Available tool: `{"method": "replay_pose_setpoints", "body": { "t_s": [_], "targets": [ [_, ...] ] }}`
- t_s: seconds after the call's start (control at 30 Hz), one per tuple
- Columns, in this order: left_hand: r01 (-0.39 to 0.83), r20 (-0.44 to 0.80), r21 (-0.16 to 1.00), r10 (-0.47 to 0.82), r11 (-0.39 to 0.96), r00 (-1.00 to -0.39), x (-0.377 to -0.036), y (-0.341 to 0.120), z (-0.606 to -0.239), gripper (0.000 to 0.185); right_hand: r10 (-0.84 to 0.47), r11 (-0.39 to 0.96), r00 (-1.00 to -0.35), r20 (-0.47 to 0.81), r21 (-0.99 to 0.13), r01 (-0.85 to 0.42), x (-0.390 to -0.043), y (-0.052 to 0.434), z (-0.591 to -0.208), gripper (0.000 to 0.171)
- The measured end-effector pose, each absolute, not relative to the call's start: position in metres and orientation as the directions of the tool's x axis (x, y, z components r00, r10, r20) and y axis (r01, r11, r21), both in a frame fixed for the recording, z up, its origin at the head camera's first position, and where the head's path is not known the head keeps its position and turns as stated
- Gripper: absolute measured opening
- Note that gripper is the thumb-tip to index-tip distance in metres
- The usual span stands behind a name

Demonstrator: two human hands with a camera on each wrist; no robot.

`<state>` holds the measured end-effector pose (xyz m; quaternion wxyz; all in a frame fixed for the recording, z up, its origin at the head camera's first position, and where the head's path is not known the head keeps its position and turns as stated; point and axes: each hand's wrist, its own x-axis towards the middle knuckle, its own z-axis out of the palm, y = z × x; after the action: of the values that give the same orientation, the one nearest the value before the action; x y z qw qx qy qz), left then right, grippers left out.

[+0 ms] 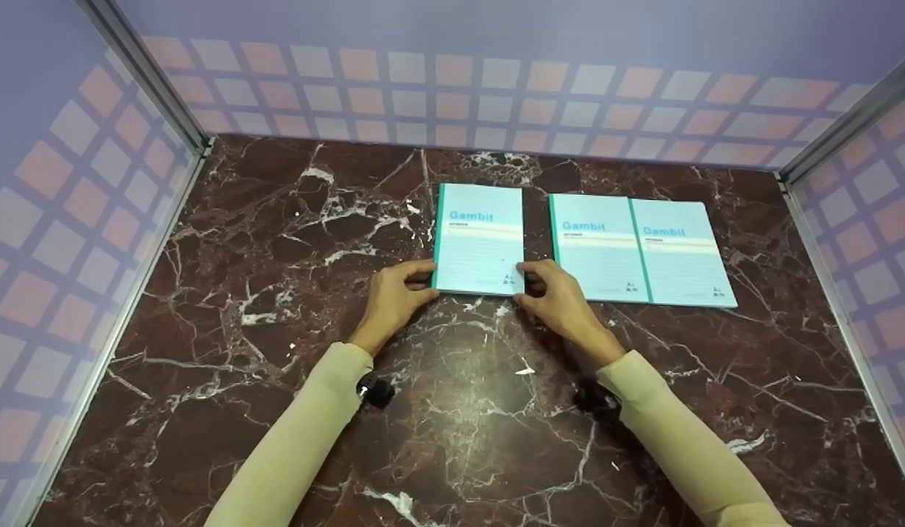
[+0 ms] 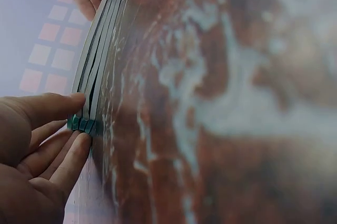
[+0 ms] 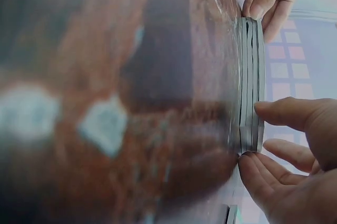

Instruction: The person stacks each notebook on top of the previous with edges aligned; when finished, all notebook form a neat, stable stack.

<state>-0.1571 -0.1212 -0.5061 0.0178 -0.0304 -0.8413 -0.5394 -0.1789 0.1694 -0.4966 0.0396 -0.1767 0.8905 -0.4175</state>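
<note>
**Two hands pinch the near corners of a notebook stack**

A person's left hand (image 1: 395, 296) and right hand (image 1: 560, 298) meet the near edge of a stack of pale blue notebooks (image 1: 479, 239) lying on a dark red marble table (image 1: 276, 241). The wrist views show several thin notebooks in the pile, their edges lined up. The left thumb (image 2: 50, 105) lies on the top cover at the near-left corner, by the green spine, while the other fingers (image 2: 68, 163) curl in beneath that corner, so the hand is nearly closed in a pinch. The right hand mirrors it at the near-right corner: thumb (image 3: 295, 113) on top, fingers (image 3: 258, 174) tucked at the underside of the stack's edge. Whether the corners are raised off the marble cannot be told.

The stack rests flat in the middle of the table, towards the back wall. Its long axis runs away from the person, with the printed title at the far end and the spine along the left side.

Just to its right, apart from it, lie two more notebooks (image 1: 642, 249) of the same kind, overlapping side by side and turned the same way. Neither hand touches them.
</note>
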Motion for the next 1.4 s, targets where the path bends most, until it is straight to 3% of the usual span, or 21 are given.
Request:
{"method": "replay_pose_setpoints", "body": {
  "t_s": [0.9, 1.13, 1.4],
  "targets": [
    [0.056, 0.073, 0.889, -0.02, 0.455, -0.997, -0.155, -0.117, -0.505, 0.034, -0.391, 0.653, -0.91, 0.135, -0.656, -0.378, -0.181, 0.174, -0.498, 0.048],
    [0.1, 0.121, 0.876, -0.013, 0.471, -0.993, -0.155, -0.118, -0.501, 0.036, -0.399, 0.567, -0.914, 0.078, -0.762, -0.312, -0.184, 0.185, -0.493, 0.05],
    [0.216, 0.251, 0.852, -0.01, 0.477, -0.968, -0.156, -0.107, -0.49, 0.034, -0.315, 0.495, -0.94, 0.134, -0.821, -0.283, -0.188, 0.222, -0.49, 0.045]
  ]
}}
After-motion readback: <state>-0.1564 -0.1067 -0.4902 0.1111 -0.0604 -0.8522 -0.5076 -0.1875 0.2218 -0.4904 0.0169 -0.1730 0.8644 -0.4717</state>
